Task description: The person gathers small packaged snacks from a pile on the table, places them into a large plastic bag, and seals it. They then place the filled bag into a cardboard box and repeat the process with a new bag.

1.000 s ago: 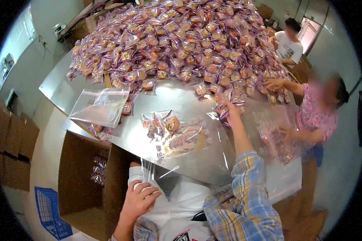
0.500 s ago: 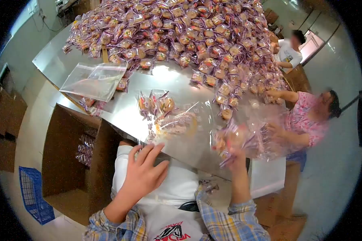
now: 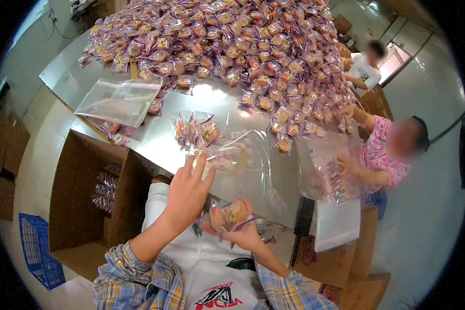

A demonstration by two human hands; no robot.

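My right hand (image 3: 247,236) is closed around a small bunch of individually wrapped snack packs (image 3: 231,213), held over my lap near the table edge. My left hand (image 3: 188,194) has its fingers spread, its fingertips over the near end of a clear plastic bag (image 3: 253,150). That bag lies flat on the metal table (image 3: 289,181). A few wrapped snacks (image 3: 197,129) sit in a row at its far end.
A big heap of wrapped snacks (image 3: 217,41) covers the far table. Spare clear bags (image 3: 119,102) lie at left. An open cardboard box (image 3: 82,243) stands left of me, beside a blue crate (image 3: 39,248). To the right, a person in pink (image 3: 390,150) handles another bag (image 3: 320,165).
My right hand has swung left and toward me from beside the other person's bag, carrying the snack packs. My left hand has moved slightly forward over the flat bag.
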